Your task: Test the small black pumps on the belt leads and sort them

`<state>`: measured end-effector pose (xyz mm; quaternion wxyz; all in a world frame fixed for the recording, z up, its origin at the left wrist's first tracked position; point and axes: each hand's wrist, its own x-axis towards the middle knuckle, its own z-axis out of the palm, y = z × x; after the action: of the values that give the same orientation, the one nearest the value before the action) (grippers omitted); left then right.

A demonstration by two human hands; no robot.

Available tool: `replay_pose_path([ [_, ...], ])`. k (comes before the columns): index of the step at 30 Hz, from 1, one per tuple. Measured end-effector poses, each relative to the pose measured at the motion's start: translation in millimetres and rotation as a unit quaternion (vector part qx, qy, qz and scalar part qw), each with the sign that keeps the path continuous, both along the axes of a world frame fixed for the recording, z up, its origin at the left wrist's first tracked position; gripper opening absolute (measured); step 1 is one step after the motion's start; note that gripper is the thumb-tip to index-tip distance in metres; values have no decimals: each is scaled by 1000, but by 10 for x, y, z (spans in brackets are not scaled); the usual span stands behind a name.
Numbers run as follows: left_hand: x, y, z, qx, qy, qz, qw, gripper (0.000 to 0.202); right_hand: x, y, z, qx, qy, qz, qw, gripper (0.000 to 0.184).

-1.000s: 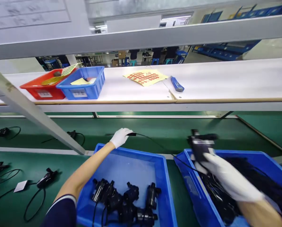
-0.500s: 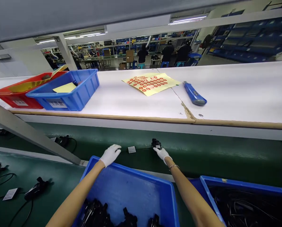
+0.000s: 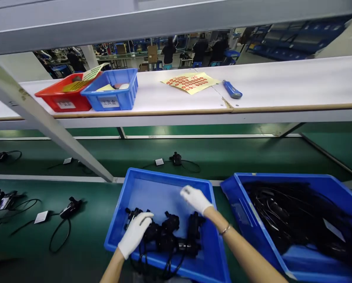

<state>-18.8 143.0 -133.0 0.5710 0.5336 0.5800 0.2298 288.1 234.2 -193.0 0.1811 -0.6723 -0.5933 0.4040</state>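
A shallow blue bin (image 3: 164, 184) stands in front of me with several black cabled devices (image 3: 170, 224) in its near half. My left hand (image 3: 136, 234), in a white glove, lies over the devices at the left, touching them with its fingers slightly apart. Above the right part of the bin is my right hand (image 3: 196, 199), also gloved. Its fingers are smeared by motion, and I see nothing in it. Beyond the bin, a black device (image 3: 176, 158) with a cable and a white label (image 3: 159, 161) lies on the green surface.
At the right stands a blue bin (image 3: 282, 175) full of black cables (image 3: 288, 212). More labelled devices (image 3: 71, 208) lie at the left, near a slanted grey post (image 3: 76, 141). The white shelf (image 3: 282, 86) bears red and blue boxes (image 3: 109, 92), a sticker sheet (image 3: 192, 81) and a blue cutter (image 3: 232, 89).
My right hand has come back from the device on the green surface to above the bin. My left hand has moved down onto the devices. The view has tilted downward.
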Motion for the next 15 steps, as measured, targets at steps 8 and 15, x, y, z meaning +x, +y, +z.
replay_pose_path([
  [8,-108,-371,-312,-59,-138,17,988,48,-1173,-851,-335,-139,-137,12,981,40],
  [15,9,-330,-281,-130,-297,71,944,57,-999,-1292,395,115,-90,-28,989,82],
])
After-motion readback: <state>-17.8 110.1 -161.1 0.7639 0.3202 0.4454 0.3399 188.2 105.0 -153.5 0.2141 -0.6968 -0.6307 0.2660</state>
